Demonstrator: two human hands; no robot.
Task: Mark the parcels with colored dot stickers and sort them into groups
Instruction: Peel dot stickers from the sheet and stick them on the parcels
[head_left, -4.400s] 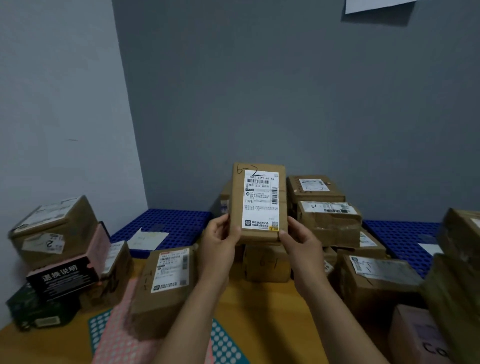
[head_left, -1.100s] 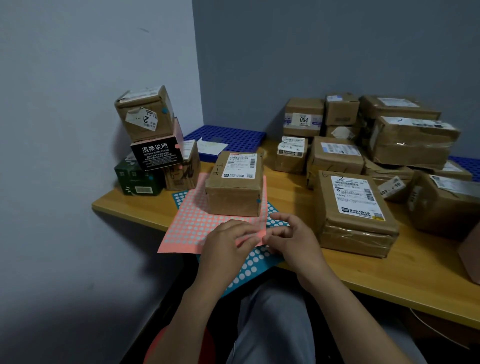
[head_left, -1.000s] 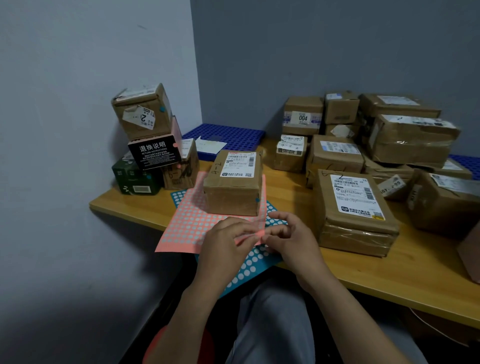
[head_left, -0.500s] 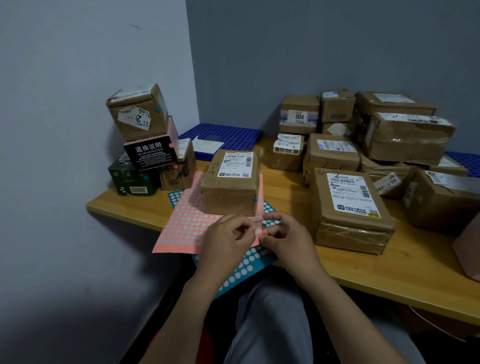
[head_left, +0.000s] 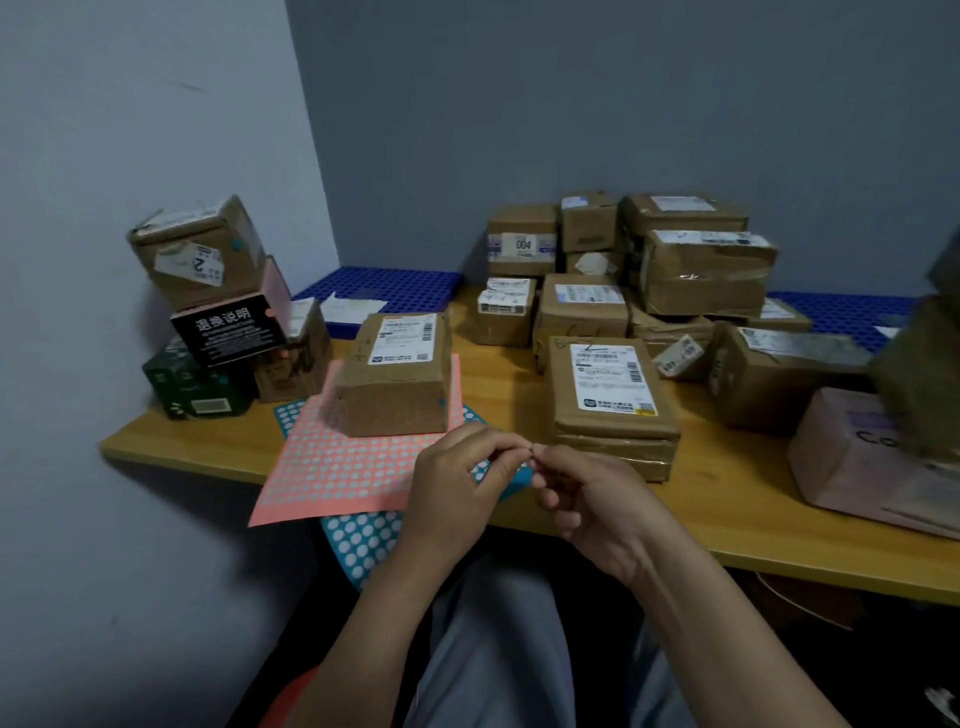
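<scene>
My left hand and my right hand meet fingertip to fingertip at the table's front edge. They pinch something tiny between them, apparently a dot sticker, too small to make out. Just under the fingertips lies a corner of the blue sticker sheet, which hangs over the edge. The pink sticker sheet lies on top of it, to the left of my hands. A brown parcel stands on both sheets. A flat brown parcel with a white label lies right behind my right hand.
The wooden table stands in a wall corner. At the left is a stack of small boxes on a green box. Several brown parcels are piled at the back. A pink parcel lies at the right. Blue mats lie along the wall.
Earlier I held the flat parcel up with both hands; it now lies on the table. My hands have shifted right, off the pink sheet's corner, with the fingertips still pinched together.
</scene>
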